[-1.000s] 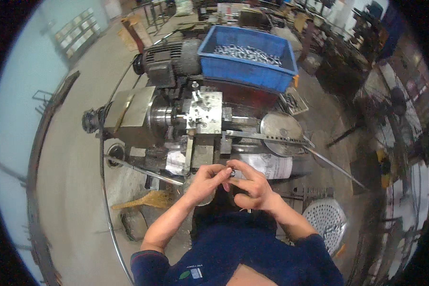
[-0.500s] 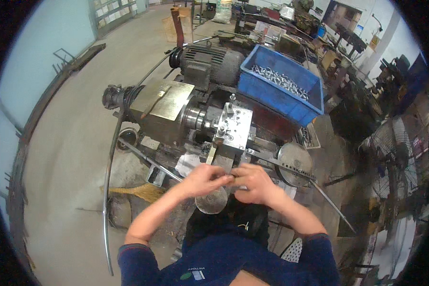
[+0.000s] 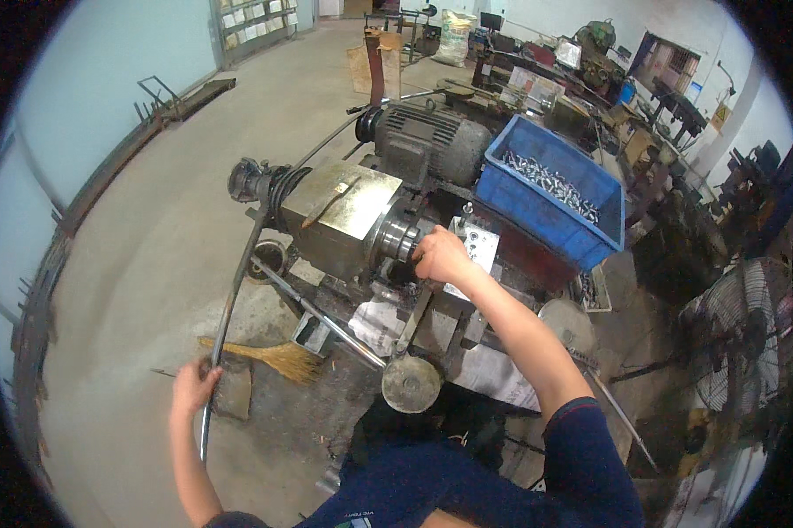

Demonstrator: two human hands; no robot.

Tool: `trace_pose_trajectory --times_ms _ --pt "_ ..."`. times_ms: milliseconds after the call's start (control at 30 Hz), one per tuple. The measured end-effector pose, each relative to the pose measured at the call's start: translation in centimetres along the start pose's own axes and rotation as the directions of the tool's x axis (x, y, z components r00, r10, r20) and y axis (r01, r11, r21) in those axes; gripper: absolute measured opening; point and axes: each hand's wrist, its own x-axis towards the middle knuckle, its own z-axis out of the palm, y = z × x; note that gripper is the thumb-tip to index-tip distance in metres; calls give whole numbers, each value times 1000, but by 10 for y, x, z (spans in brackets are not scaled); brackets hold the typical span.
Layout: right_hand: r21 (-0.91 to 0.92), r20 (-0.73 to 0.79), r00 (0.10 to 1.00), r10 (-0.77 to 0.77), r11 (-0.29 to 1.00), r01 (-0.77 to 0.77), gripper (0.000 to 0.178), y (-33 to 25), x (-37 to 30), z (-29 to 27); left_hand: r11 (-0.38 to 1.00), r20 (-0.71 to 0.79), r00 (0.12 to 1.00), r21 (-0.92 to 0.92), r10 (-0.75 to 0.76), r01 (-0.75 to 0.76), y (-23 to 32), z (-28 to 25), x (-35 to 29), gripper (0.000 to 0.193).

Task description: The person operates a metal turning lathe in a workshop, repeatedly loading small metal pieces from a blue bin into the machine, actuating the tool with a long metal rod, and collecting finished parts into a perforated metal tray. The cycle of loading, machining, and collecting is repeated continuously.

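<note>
My left hand (image 3: 194, 385) is closed around the lower part of a long metal lever (image 3: 239, 286), which slants up to the headstock of a small lathe. At the spindle, the fingers of my right hand (image 3: 440, 255) are pinched together right in front of the round steel chuck (image 3: 395, 239). Whatever those fingers hold is hidden behind them. The drilled steel tool block (image 3: 482, 249) lies just right of that hand, partly covered by the wrist. A bright metal cover plate (image 3: 352, 202) tops the headstock, with a thin brownish tool lying on it.
Behind the lathe stand an electric motor (image 3: 432, 141) and a blue bin (image 3: 537, 222) of small shiny metal parts. Close to my lap is a round metal disc (image 3: 411, 385). A straw broom (image 3: 282, 357) lies on the floor at left; a fan (image 3: 731, 326) stands at right.
My hands were together in front of the tool block. They have parted: the left went down-left onto the lever, the right forward to the chuck. The whole view has shifted.
</note>
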Motion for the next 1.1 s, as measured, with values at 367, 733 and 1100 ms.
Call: trace_pose_trajectory --times_ms 367,733,1100 --pt "166 99 985 138 974 -153 18 -10 10 -16 824 -256 967 544 -15 157 -80 15 73 10" --pt "176 -64 997 48 984 -36 24 -3 -7 -8 947 -441 897 296 17 128 -124 10 153 23" --pt "232 -427 894 135 972 -36 27 48 -207 -72 894 282 909 244 306 -377 18 264 139 42"
